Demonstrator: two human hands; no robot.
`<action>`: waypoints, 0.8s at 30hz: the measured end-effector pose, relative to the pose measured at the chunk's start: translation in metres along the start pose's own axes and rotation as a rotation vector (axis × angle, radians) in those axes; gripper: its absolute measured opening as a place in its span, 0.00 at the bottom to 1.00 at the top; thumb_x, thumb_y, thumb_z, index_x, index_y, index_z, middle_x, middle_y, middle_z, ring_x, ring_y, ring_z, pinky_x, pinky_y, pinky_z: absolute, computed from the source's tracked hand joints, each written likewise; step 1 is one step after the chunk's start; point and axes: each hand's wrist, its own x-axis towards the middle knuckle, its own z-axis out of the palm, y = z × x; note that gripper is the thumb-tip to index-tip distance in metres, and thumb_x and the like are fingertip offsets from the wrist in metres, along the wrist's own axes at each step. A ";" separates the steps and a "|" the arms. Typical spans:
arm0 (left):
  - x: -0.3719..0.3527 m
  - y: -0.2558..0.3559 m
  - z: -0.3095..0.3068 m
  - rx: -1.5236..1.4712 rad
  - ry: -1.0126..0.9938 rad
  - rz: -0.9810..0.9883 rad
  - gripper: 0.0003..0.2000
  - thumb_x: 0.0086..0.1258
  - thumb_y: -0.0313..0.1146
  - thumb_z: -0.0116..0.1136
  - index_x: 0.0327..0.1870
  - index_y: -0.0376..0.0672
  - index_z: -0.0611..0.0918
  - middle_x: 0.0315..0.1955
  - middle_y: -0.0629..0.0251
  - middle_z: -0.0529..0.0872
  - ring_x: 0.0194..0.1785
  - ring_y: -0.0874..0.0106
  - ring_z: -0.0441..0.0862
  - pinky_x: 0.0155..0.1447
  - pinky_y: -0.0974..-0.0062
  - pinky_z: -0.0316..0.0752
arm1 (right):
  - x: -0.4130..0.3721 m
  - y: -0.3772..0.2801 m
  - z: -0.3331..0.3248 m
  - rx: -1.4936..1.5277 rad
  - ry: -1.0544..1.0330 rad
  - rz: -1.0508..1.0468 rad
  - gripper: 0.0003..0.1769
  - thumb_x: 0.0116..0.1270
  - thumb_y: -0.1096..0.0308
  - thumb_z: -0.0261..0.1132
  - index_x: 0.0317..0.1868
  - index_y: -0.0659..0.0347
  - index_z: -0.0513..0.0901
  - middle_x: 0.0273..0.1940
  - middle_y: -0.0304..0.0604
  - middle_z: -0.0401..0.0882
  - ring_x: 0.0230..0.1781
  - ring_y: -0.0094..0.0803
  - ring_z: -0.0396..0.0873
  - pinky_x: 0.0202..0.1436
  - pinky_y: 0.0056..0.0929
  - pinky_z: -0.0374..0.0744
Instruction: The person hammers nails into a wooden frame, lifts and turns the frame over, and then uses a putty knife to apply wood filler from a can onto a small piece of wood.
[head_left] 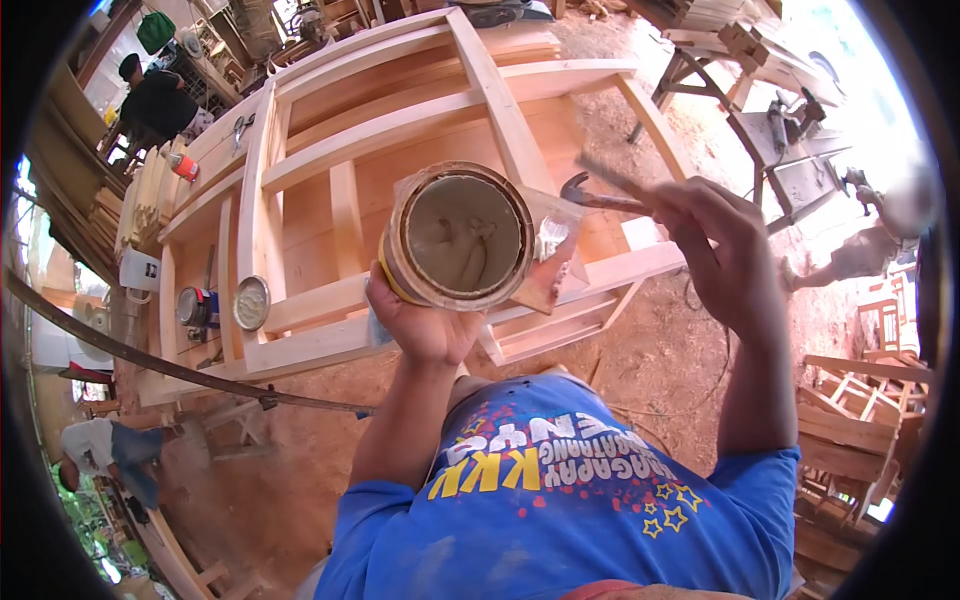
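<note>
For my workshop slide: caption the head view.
Left hand holds an open paste can; right hand grips a blurred stick.

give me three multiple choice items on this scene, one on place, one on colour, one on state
1. Where is the can? A in the left hand B on the ground C on a shelf
2. What colour is the shirt? A red B blue C white
3. What is the can's state? A lidded B open, paste showing C crushed
Answers: 1 A, the left hand grips it from below while the right hand holds a thin tool; 2 B, it is blue with print; 3 B, tan paste shows in its open top.
</note>
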 end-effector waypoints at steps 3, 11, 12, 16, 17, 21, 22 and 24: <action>0.000 0.014 -0.007 0.074 0.044 0.103 0.38 0.78 0.64 0.43 0.80 0.48 0.69 0.76 0.56 0.74 0.77 0.52 0.73 0.74 0.44 0.76 | -0.007 -0.026 0.005 -0.093 -0.058 -0.246 0.09 0.73 0.75 0.67 0.50 0.65 0.89 0.36 0.45 0.85 0.34 0.34 0.86 0.37 0.35 0.83; -0.008 0.017 -0.006 0.173 -0.129 0.146 0.38 0.77 0.59 0.41 0.82 0.42 0.64 0.77 0.50 0.73 0.79 0.50 0.71 0.81 0.46 0.67 | 0.015 -0.091 0.062 -0.633 -0.346 -0.332 0.04 0.60 0.69 0.71 0.32 0.59 0.89 0.31 0.46 0.84 0.29 0.37 0.87 0.31 0.40 0.84; -0.010 0.017 -0.006 0.202 -0.113 0.168 0.39 0.77 0.59 0.41 0.82 0.42 0.64 0.76 0.49 0.73 0.79 0.51 0.72 0.81 0.47 0.67 | 0.018 -0.091 0.068 -0.680 -0.387 -0.421 0.04 0.59 0.68 0.71 0.29 0.59 0.89 0.31 0.46 0.85 0.28 0.38 0.88 0.30 0.40 0.84; -0.017 0.021 -0.018 0.206 -0.284 0.203 0.40 0.77 0.61 0.42 0.80 0.36 0.67 0.75 0.49 0.75 0.78 0.51 0.72 0.83 0.50 0.65 | 0.027 -0.093 0.065 -0.318 -0.552 -0.322 0.07 0.61 0.70 0.69 0.28 0.61 0.90 0.30 0.49 0.86 0.31 0.43 0.90 0.32 0.44 0.85; -0.018 0.023 -0.022 0.191 -0.349 0.200 0.41 0.78 0.62 0.42 0.79 0.34 0.68 0.75 0.48 0.75 0.78 0.51 0.72 0.83 0.50 0.64 | 0.032 -0.094 0.063 -0.258 -0.617 -0.293 0.07 0.62 0.70 0.69 0.29 0.62 0.91 0.32 0.50 0.87 0.33 0.45 0.91 0.33 0.46 0.86; -0.028 0.039 -0.042 0.152 -0.171 0.118 0.41 0.77 0.62 0.37 0.77 0.34 0.71 0.71 0.48 0.79 0.76 0.49 0.75 0.80 0.48 0.69 | 0.037 -0.098 0.063 -0.150 -0.813 -0.055 0.09 0.66 0.71 0.66 0.38 0.66 0.92 0.38 0.55 0.90 0.41 0.51 0.91 0.42 0.48 0.88; -0.026 0.040 -0.042 0.219 -0.104 0.111 0.41 0.76 0.64 0.37 0.77 0.37 0.72 0.71 0.49 0.79 0.76 0.49 0.75 0.79 0.48 0.70 | 0.036 -0.096 0.060 -0.142 -0.800 -0.047 0.09 0.65 0.71 0.66 0.38 0.65 0.91 0.38 0.55 0.90 0.41 0.52 0.91 0.42 0.48 0.87; -0.022 0.043 -0.038 0.410 0.117 0.182 0.42 0.76 0.65 0.38 0.78 0.37 0.71 0.71 0.49 0.79 0.76 0.49 0.75 0.79 0.49 0.70 | 0.033 -0.091 0.061 -0.102 -0.782 -0.061 0.09 0.65 0.71 0.66 0.38 0.65 0.91 0.38 0.54 0.90 0.42 0.52 0.90 0.44 0.48 0.87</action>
